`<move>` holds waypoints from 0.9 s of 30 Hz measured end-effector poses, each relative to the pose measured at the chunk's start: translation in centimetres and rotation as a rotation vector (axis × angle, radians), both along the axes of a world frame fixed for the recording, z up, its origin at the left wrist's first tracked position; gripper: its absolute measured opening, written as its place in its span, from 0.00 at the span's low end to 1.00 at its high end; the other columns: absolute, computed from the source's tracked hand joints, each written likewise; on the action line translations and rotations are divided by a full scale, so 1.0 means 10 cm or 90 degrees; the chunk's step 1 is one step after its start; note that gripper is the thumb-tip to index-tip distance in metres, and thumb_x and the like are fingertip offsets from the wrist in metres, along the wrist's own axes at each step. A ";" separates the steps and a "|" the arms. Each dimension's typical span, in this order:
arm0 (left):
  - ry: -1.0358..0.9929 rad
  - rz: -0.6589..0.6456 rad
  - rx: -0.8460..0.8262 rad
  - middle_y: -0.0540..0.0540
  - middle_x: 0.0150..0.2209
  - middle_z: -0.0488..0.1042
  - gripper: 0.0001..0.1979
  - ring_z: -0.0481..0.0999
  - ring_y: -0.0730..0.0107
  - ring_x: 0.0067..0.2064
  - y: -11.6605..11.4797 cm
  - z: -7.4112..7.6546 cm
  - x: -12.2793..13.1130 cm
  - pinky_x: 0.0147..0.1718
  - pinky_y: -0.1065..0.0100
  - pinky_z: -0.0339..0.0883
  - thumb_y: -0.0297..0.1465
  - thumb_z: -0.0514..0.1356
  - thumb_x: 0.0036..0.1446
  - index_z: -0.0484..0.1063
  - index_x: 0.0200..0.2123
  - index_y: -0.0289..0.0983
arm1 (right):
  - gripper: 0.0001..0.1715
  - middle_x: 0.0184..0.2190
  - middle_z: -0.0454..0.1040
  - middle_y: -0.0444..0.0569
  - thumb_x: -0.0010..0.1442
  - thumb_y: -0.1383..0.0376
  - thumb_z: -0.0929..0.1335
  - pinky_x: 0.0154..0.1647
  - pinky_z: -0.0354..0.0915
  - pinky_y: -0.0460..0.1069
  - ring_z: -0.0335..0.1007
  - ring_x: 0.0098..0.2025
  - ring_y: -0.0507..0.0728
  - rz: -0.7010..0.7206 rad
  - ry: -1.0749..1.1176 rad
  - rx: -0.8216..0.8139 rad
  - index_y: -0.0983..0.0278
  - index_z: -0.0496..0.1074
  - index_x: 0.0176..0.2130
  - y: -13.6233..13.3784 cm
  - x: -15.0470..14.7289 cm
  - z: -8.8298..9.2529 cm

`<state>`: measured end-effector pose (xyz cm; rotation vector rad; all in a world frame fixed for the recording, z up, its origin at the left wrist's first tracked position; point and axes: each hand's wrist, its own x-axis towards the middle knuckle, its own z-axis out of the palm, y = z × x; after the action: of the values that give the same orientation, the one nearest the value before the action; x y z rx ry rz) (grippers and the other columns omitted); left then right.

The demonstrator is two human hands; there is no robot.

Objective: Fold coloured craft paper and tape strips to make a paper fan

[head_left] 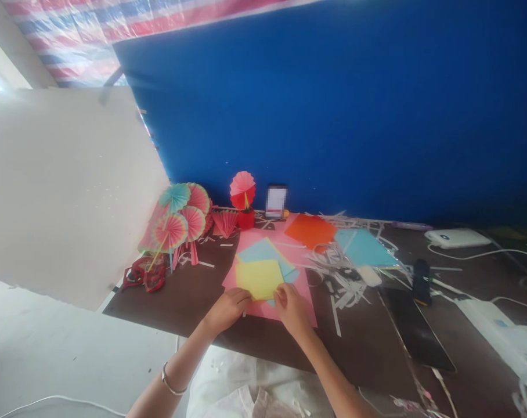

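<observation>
A yellow sheet of paper (259,277) lies over light blue sheets (260,251), with a larger pink sheet (307,302) underneath. My left hand (228,307) is closed at the yellow sheet's lower left corner, fingers curled over its near edge. At the lower right corner, my right hand (291,306) pinches the same sheet between thumb and fingers. The fingertips partly cover both near corners.
Folded paper fans (172,226) stand at the left beside a red patterned item (145,273). Behind are a red pot (246,219) and a phone (276,201). White paper strips (346,287), orange paper (310,231), a dark phone (415,328) and cables lie right.
</observation>
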<state>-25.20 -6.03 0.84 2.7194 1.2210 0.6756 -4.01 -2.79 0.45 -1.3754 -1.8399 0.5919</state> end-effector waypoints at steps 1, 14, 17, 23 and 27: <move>0.003 0.004 0.025 0.43 0.40 0.74 0.13 0.73 0.65 0.41 -0.02 -0.01 0.02 0.38 0.65 0.66 0.21 0.49 0.58 0.69 0.42 0.35 | 0.08 0.27 0.65 0.47 0.57 0.60 0.61 0.29 0.65 0.50 0.65 0.28 0.55 -0.009 0.024 -0.003 0.61 0.62 0.29 -0.01 -0.01 0.01; -0.016 0.002 0.086 0.40 0.48 0.73 0.15 0.73 0.63 0.41 -0.07 -0.03 0.55 0.37 0.61 0.61 0.23 0.49 0.59 0.66 0.48 0.38 | 0.29 0.37 0.72 0.54 0.46 0.53 0.71 0.38 0.69 0.54 0.72 0.38 0.59 -0.087 0.452 -0.177 0.64 0.62 0.43 0.08 -0.21 0.13; -0.061 -0.017 0.013 0.40 0.47 0.73 0.18 0.72 0.61 0.43 -0.06 0.05 0.59 0.39 0.60 0.63 0.25 0.51 0.56 0.66 0.50 0.39 | 0.24 0.37 0.74 0.55 0.50 0.51 0.68 0.41 0.67 0.55 0.71 0.40 0.61 -0.090 0.419 -0.158 0.65 0.67 0.40 0.11 -0.15 0.19; -0.311 0.104 -0.100 0.39 0.50 0.71 0.19 0.69 0.61 0.51 0.17 0.26 0.51 0.50 0.56 0.64 0.27 0.46 0.58 0.65 0.52 0.37 | 0.24 0.31 0.76 0.52 0.51 0.48 0.66 0.33 0.66 0.52 0.71 0.33 0.61 -0.064 0.409 -0.231 0.65 0.72 0.35 0.07 -0.06 0.28; -0.328 0.153 -0.122 0.37 0.54 0.67 0.21 0.64 0.59 0.56 0.41 0.45 0.55 0.54 0.53 0.60 0.28 0.46 0.60 0.59 0.56 0.35 | 0.23 0.27 0.76 0.48 0.47 0.48 0.69 0.28 0.65 0.51 0.71 0.31 0.61 -0.043 0.474 -0.313 0.64 0.74 0.35 0.06 -0.06 0.31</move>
<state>-19.71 -1.94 5.38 2.0746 1.3878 1.1279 -4.66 -2.21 3.53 -1.2559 -1.0762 1.3700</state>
